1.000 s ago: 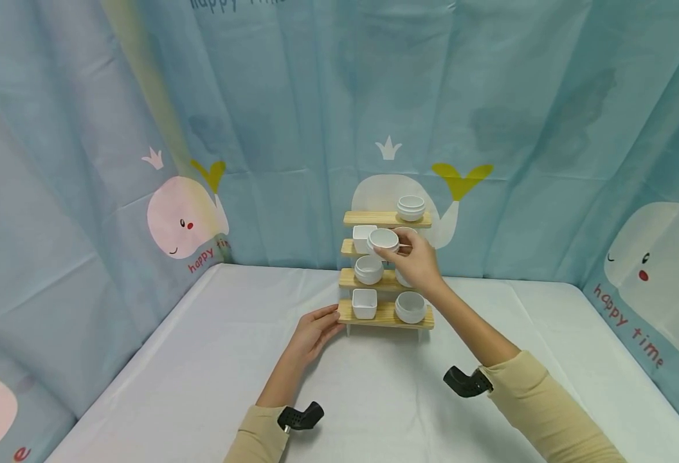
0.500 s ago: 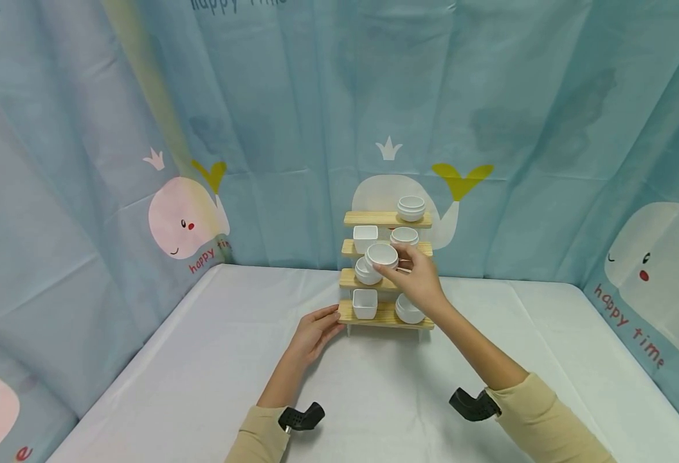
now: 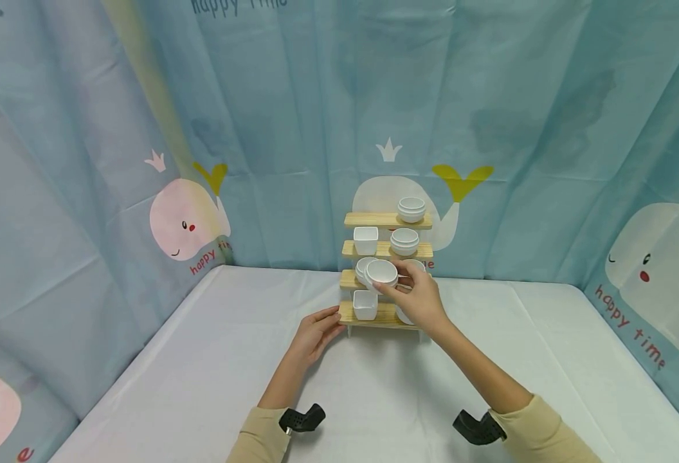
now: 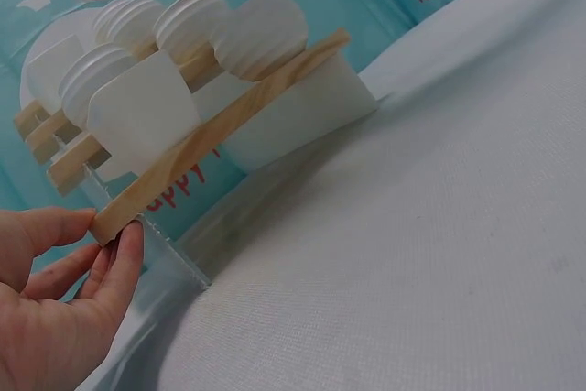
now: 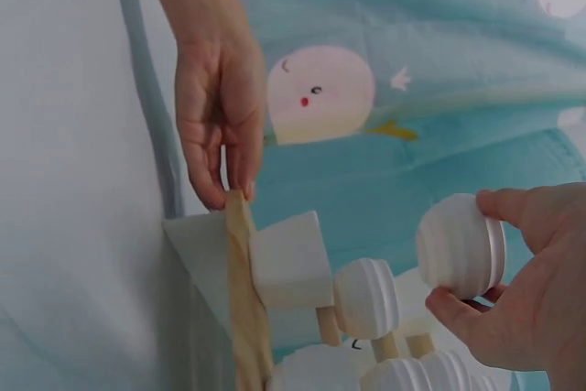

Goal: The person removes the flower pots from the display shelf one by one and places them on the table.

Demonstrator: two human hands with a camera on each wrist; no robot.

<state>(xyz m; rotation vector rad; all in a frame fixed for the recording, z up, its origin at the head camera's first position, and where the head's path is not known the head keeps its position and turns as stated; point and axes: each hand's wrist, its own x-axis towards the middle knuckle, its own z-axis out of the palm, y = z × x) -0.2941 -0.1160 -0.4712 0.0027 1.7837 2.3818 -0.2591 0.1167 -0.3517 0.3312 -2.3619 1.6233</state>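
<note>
A small round white bowl (image 3: pixel 382 273) is pinched between the thumb and fingers of my right hand (image 3: pixel 419 299), held in front of the tiered wooden stand (image 3: pixel 387 220). In the right wrist view this bowl (image 5: pixel 458 246) hangs apart from the others, its side ringed with ridges. My left hand (image 3: pixel 313 334) grips the left end of the lowest shelf; in the left wrist view the thumb lies above the wooden board (image 4: pixel 229 130) and the fingers below. Square white bowls (image 3: pixel 365 305) stand at the left of the bottom and third shelves, and round white bowls (image 3: pixel 404 240) stand on the shelves too.
The stand has clear side supports (image 4: pixel 179 254) and rests on a white-covered table (image 3: pixel 200 360). Behind it hangs a blue curtain (image 3: pixel 293 128) printed with whales. One round bowl (image 3: pixel 411 209) sits at the right of the top shelf.
My right hand has lowered the round bowl from in front of the second shelf from the top to the third shelf's level. The left hand stays on the bottom shelf's end.
</note>
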